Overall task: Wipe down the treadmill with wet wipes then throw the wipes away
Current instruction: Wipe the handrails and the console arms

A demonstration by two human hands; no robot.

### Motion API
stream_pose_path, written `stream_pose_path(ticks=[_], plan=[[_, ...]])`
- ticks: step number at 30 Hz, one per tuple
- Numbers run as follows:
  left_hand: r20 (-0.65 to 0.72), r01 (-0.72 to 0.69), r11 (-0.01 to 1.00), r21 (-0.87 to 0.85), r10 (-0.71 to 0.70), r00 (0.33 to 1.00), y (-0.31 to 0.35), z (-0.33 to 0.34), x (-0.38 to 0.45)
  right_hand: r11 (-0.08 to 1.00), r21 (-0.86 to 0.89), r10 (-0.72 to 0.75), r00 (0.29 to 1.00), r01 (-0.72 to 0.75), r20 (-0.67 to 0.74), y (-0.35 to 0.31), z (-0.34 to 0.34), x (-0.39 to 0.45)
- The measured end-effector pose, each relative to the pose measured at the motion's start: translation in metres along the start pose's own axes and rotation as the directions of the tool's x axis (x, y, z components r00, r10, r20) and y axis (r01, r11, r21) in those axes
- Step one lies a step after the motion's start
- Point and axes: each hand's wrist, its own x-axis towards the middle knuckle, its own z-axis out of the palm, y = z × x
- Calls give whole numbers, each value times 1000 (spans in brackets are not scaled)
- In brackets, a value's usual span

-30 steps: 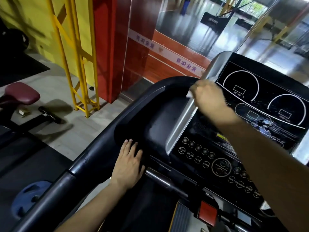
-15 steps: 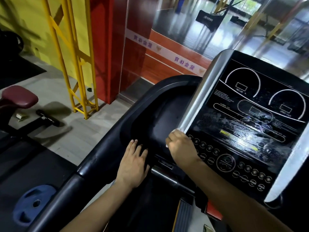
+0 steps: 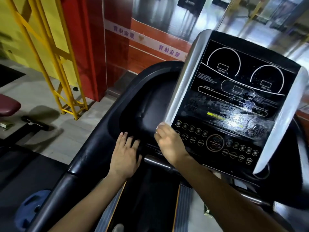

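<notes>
Head view. Step in hand, as judged: wiping stage, not disposal. Right hand [image 3: 168, 144], centre of frame, at lower end of silver left trim [image 3: 182, 81] of treadmill console [image 3: 237, 101]. Fingers [image 3: 161, 133] curled, pinching a small white wet wipe [image 3: 160, 126]; only a corner of wipe visible above knuckles, touching bottom edge of trim just beside top row of buttons [image 3: 192, 128]. Wet smears visible on lower display area, right of centre. Left hand [image 3: 125, 156], lower centre, flat on black side tray [image 3: 142, 101] rim; fingers straight, slightly spread, holding nothing, apparently bracing. Next move, as judged: carry wipe on to an unwiped part, such as button panel or black tray, keeping pressure even and wipe bunched under fingertips. No bin in frame; throwing away not yet begun. Red padded seat [image 3: 8, 104] at left edge, yellow frame [image 3: 55, 67] upper left.
</notes>
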Motion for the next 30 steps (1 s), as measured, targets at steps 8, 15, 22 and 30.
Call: stream_pose_path(ticks=[8,15,22,30], plan=[[-7,-16,1000,-9,16,1000,-1,0,-1,999,-50,-13,1000,13,9,10,-13,-45],[1,2,1000,-24,-2,1000,-1,-1,-1,988,63,145,988,-141,-52,14,-20,-32],[-173,99,993,-69,-109,979,-23,-16,13,961,176,253,936,-213,-246,66,-88,141],[-192,125,992,26,-118,974,-40,-7,14,884,-57,462,886,-464,-51,109,-66,233]])
